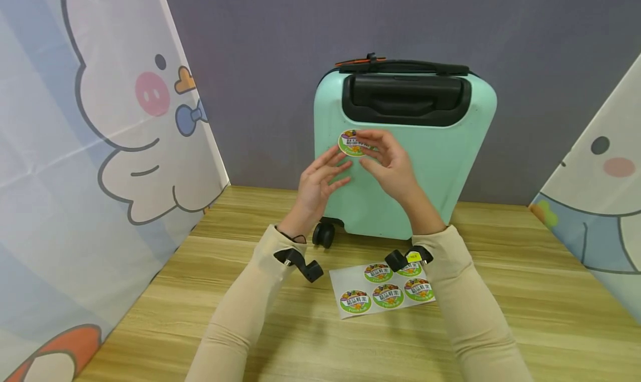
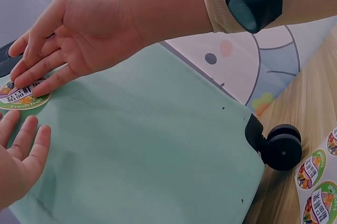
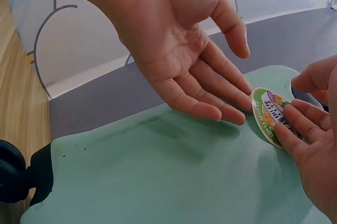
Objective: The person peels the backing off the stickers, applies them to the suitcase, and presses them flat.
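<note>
We see a round fruit sticker [image 1: 346,143] on the upper left part of a mint-green suitcase [image 1: 375,204], just below the black recessed panel [image 1: 408,99]; its face looks outward, and we cannot tell whether its whole edge is stuck down. Our right hand [image 1: 393,168] reaches over the sticker from the right, its fingers extended across the printed face with the tips resting on it, the thumb held apart and lower. Our left hand [image 1: 314,184] comes up from the lower left with fingers straight and a little spread; its foremost fingertips are at the sticker's near edge, and we cannot tell whether they touch it or stop just beside it. Neither hand pinches anything. The suitcase stands upright on a wood-grain table [image 1: 200,293] in front of a grey backdrop [image 1: 250,82], with a black carry handle [image 1: 405,67] on top and a black wheel [image 1: 324,234] at its lower left corner. Nearer to us, between our forearms, a white sticker sheet [image 1: 344,279] lies on the table, bearing five matching stickers, one partly covered by the black camera [image 1: 395,261] on our right wrist. Cream sleeves [image 1: 240,309] cover both forearms.
</note>
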Demonstrator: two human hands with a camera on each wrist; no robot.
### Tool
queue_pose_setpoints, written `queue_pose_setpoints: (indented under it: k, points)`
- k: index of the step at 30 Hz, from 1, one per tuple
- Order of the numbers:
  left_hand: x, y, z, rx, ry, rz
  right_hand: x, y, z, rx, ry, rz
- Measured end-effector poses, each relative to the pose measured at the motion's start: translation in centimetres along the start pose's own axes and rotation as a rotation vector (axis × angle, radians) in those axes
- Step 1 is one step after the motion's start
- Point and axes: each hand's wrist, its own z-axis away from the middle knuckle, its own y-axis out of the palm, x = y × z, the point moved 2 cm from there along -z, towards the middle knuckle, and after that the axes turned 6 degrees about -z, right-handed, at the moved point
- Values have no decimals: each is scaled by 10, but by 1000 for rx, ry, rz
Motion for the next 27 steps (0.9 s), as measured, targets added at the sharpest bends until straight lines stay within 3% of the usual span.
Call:
queue_pose_setpoints:
  k: [11,27]
  points:
    - [0,-3,2,23,2,-6,-3,0,-1,-26,-11,26]
    - [8,-14,0,-28,0,-21,-3,5,-5,-90,15,28]
